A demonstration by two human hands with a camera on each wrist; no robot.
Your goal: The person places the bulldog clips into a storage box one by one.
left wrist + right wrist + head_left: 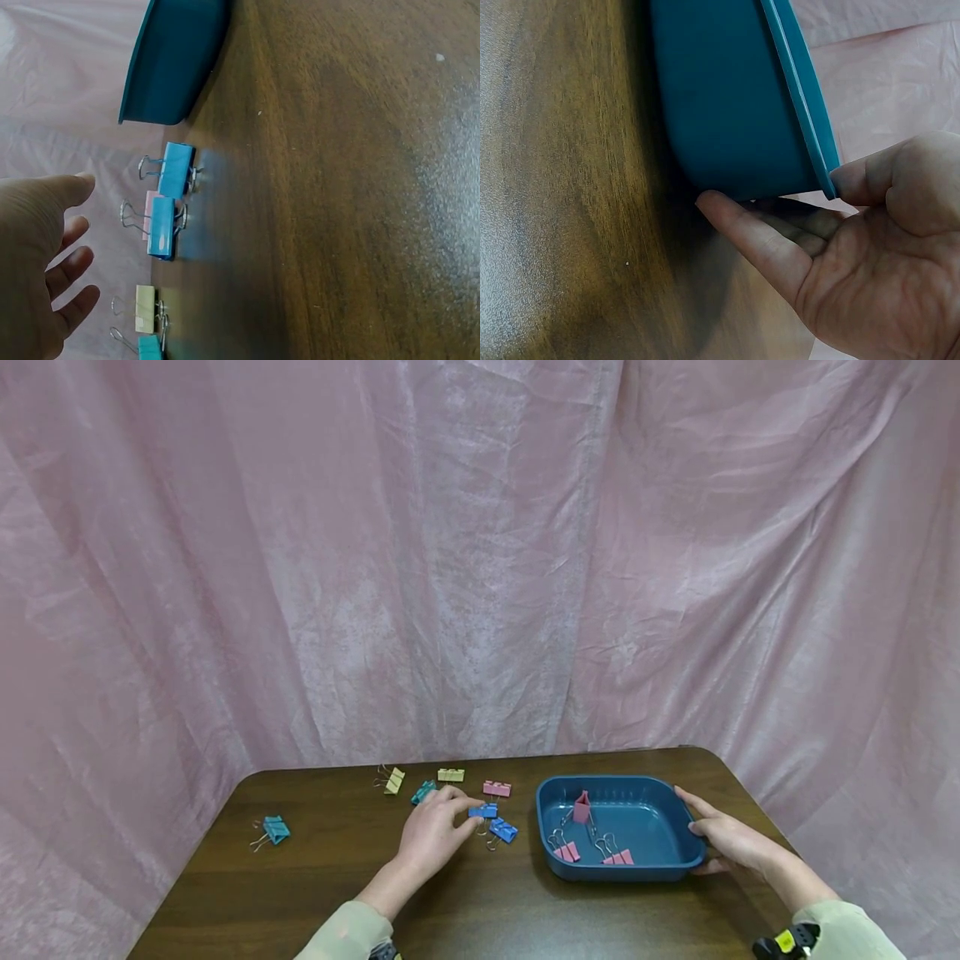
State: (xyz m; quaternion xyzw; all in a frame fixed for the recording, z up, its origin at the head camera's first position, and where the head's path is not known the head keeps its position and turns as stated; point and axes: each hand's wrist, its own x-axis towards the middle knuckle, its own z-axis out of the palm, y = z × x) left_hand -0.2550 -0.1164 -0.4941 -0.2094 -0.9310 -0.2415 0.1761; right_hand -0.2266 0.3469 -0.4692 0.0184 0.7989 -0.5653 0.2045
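My left hand hovers at a blue binder clip, thumb and forefinger spread on either side of it. In the left wrist view there is a gap between the fingers and the clips. A second blue binder clip lies just to the right and nearer me. At the right, my right hand holds the end of a dark blue tray. Its thumb is on the rim, and other fingers lie against the wall below. Inside the tray are a standing pink binder clip and two more pink ones.
Behind my left hand lie a teal binder clip, two yellow binder clips and a pink binder clip. Another teal clip sits far left on the brown wooden table. A pink curtain hangs behind the table.
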